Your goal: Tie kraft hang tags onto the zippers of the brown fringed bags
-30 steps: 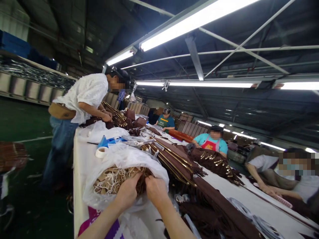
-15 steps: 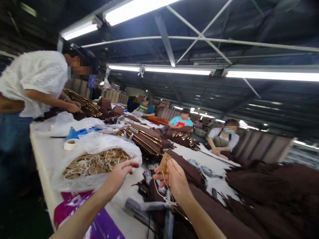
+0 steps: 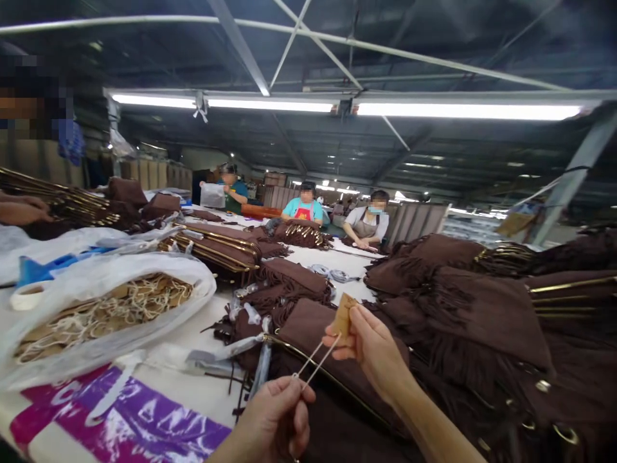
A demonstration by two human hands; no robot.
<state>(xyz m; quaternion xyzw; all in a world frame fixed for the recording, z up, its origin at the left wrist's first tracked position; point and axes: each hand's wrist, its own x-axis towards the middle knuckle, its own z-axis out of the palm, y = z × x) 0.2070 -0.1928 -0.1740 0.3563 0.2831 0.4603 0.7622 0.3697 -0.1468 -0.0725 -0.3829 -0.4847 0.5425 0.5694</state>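
Note:
My right hand (image 3: 371, 347) pinches a small tan paper tag (image 3: 343, 314) above the brown fringed bags (image 3: 308, 334). From the tag a white looped string (image 3: 313, 357) runs down to my left hand (image 3: 274, 418), whose fingertips pinch the loop's end. Both hands hover over a brown bag with a gold chain strap (image 3: 308, 363). At the left lies an open clear plastic bag of tan tags with white strings (image 3: 106, 308).
Piles of brown fringed bags (image 3: 457, 302) cover the long white table (image 3: 197, 392). A tape roll (image 3: 26, 297) and a purple printed sheet (image 3: 120, 418) lie at the left. Three people (image 3: 369, 222) sit along the far side; another person's hand (image 3: 22, 209) is at the left edge.
My view has swung right. My right hand drew one tag out of the plastic bag and carried it over the brown bags; my left hand left the plastic bag and took the string's end.

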